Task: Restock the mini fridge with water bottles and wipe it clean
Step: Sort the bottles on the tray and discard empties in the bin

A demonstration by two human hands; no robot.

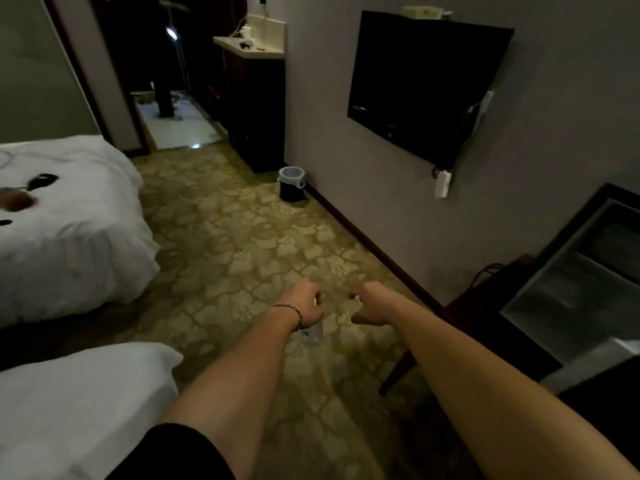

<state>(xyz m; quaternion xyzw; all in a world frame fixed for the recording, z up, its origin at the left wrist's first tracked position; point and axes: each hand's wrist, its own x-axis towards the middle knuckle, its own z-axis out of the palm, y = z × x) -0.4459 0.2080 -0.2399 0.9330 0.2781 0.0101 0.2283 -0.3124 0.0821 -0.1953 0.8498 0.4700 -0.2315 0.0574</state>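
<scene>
My left hand (306, 304) grips a clear water bottle (313, 334) near its top, and the bottle's lower half hangs below my wrist over the carpet. A little to its right, my right hand (369, 306) has its fingers curled. A small pale glint shows at the fingertips, but what it holds, if anything, is hidden. The mini fridge (571, 289) stands open at the right edge, showing pale shelves inside a dark frame. Both hands are left of the fridge and apart from it.
Two beds with white duvets (69, 237) fill the left side. A TV (422, 84) hangs on the right wall. A small bin (292, 188) stands by the skirting, beside a dark cabinet (256, 109). Patterned carpet (242, 244) runs between beds and wall.
</scene>
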